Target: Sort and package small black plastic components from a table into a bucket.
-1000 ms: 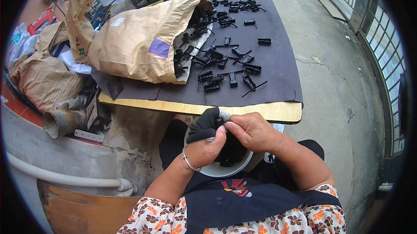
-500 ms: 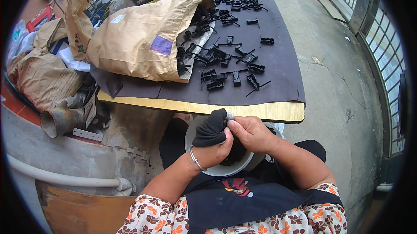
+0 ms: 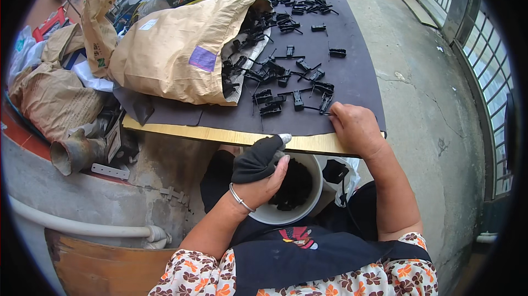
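Here, the right hand [image 3: 355,128] has thumb and fingertips pinched together on the thin rod of a black plastic clip [image 3: 326,101], which lies on the smooth dark sheet [image 3: 355,76], near the pale wood-grained edge [image 3: 313,142]. Soft, folded black cloth [image 3: 253,165] covers the curled fingers of the left hand [image 3: 268,184], above the round white bucket [image 3: 280,218]; whether they hold something, I cannot tell. A creased brown paper sack [image 3: 165,57] lies open-mouthed.
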Demonstrator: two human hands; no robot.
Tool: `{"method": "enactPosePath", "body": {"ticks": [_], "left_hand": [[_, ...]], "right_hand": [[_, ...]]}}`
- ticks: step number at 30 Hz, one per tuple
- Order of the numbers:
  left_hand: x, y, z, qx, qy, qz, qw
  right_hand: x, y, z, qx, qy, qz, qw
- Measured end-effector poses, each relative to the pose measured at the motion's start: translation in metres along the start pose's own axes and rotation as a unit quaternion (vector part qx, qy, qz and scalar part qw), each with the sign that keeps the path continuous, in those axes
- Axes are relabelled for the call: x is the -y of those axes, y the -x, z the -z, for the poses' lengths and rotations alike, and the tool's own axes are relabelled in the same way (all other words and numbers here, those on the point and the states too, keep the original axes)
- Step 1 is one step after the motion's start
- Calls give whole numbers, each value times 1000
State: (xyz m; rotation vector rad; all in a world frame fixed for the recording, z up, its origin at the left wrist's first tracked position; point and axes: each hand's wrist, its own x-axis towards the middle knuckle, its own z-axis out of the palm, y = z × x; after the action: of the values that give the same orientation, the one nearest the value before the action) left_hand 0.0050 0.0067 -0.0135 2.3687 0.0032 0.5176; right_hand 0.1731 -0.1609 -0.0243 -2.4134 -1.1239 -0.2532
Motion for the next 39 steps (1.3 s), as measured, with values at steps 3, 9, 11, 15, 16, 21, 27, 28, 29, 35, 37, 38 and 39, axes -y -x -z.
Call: {"method": "enactPosePath", "body": {"ticks": [3, 9, 11, 15, 16, 21, 27, 28, 29, 35, 37, 38, 39], "left_hand": [[-22, -14, 7, -36, 38, 66, 996], [-1, -20, -8, -42, -39, 17, 998], [6, -14, -9, 14, 9, 47, 999], [9, -12, -11, 75, 216, 147, 962], [6, -13, -11, 75, 216, 147, 962], [-2, -16, -8, 161, 304, 141, 928], [3, -9, -14, 200, 460, 265, 823], [0, -10, -13, 200, 460, 265, 823], [-5, -11, -12, 154, 439, 241, 851], [-21, -13, -5, 87, 356, 171, 915], [-18, -12, -5, 108, 338, 156, 922], [-13, -10, -8, 95, 286, 99, 948], [-10, -9, -11, 81, 232, 41, 968]], "right_hand": [[16, 10, -6, -42, -43, 116, 991], [53, 24, -5, -43, -78, 273, 958], [52, 26, -3, -37, -130, 299, 945], [51, 27, -4, -44, -222, 282, 932], [51, 27, -2, -50, -259, 272, 925], [51, 26, -1, -76, -300, 263, 914], [54, 28, -2, -53, -294, 263, 917], [54, 27, -2, -59, -302, 268, 913], [54, 27, -3, -65, -311, 272, 908], [55, 28, 3, -51, -379, 110, 917], [56, 27, 3, -36, -402, 64, 913], [57, 26, 4, -24, -426, 29, 904], [58, 26, 5, -11, -449, -7, 894]]}}
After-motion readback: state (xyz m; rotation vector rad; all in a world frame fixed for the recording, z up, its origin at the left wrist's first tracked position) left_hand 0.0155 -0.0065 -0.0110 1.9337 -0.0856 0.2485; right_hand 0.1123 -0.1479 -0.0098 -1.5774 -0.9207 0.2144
